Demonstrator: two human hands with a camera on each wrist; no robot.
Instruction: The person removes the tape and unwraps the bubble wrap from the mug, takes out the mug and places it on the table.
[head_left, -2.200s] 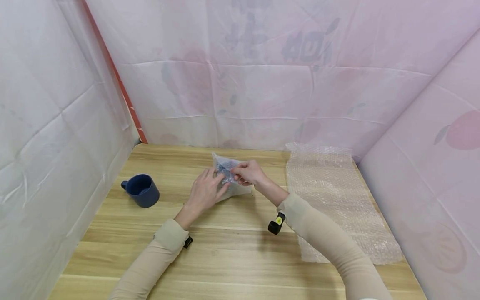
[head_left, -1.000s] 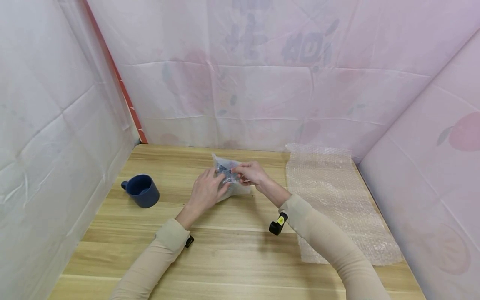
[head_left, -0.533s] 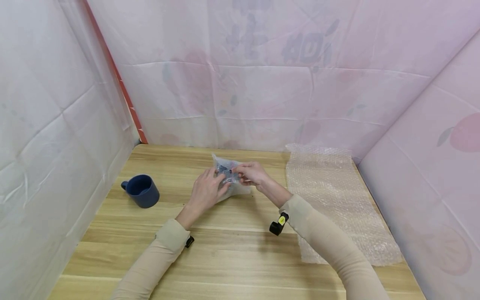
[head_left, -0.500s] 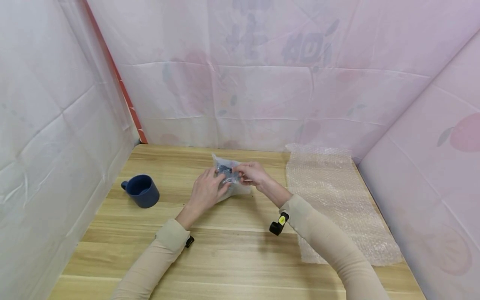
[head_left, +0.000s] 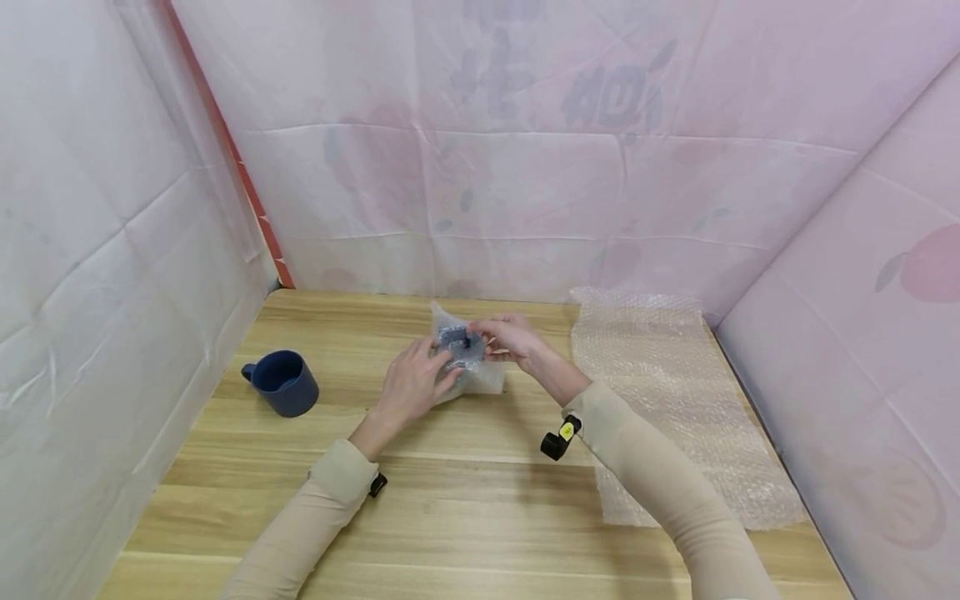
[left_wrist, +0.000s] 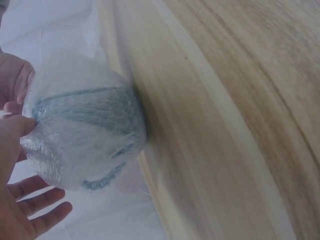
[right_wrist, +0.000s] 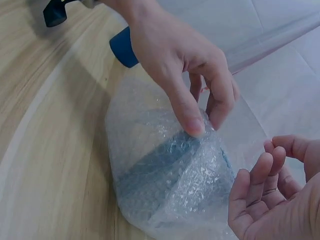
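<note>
A blue mug in bubble wrap (head_left: 469,357) lies on the table between both hands. In the left wrist view, the teal handle of the wrapped mug (left_wrist: 87,112) shows through the cloudy layers. My left hand (head_left: 408,382) holds it from the left. In the right wrist view, the thumb of my left hand (right_wrist: 175,65) presses the wrap's upper edge, its curled fingers behind. At the wrapped mug's right stands my right hand (head_left: 513,340); in the right wrist view, its loosely curled fingers (right_wrist: 257,175) seem to hold nothing. Contact with the wrap is unclear.
An unwrapped dark blue mug (head_left: 285,383) stands upright at the left, its handle pointing left. A flat sheet of bubble wrap (head_left: 667,375) covers the right of the wooden table (head_left: 450,508). Pale printed curtains (head_left: 525,192) enclose the back and sides.
The fingers of my right hand have loosened from the wrap's top and lifted slightly. The wrapped mug has shifted a little to the right, and its upper wrap gapes more. My left hand stays put.
</note>
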